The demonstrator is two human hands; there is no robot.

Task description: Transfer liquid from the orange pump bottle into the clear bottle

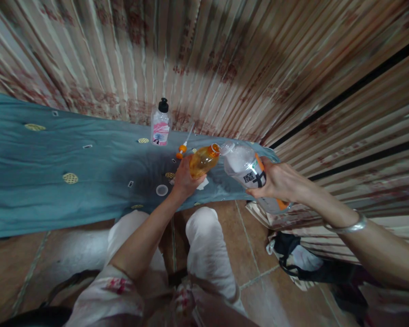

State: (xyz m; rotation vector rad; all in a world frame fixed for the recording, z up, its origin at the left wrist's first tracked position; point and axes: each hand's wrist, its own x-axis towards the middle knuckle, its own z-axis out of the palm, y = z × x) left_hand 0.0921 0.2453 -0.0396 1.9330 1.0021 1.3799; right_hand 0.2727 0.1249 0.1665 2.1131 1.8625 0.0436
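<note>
My left hand (pixel 186 179) is closed around a small amber see-through bottle (pixel 204 162), its uncapped mouth tilted up to the right. In my right hand (pixel 276 181) is a larger clear plastic bottle (pixel 240 165) with a black, white and orange label, tipped toward the left. The two bottle mouths meet or nearly meet; I cannot tell if they touch. Behind my left hand, an orange pump top (pixel 182 150) with a thin dip tube lies on the cloth. A small round white lid or cap (pixel 162 190) lies left of that hand, and something white (pixel 202 183) shows just below it.
A clear bottle with a black cap and pink label (pixel 161 129) stands at the back of the teal cloth (pixel 98 163). Pleated curtains (pixel 177 59) hang behind and to the right. Below are the tiled floor (pixel 225 227) and a dark bag (pixel 293 254) at the right.
</note>
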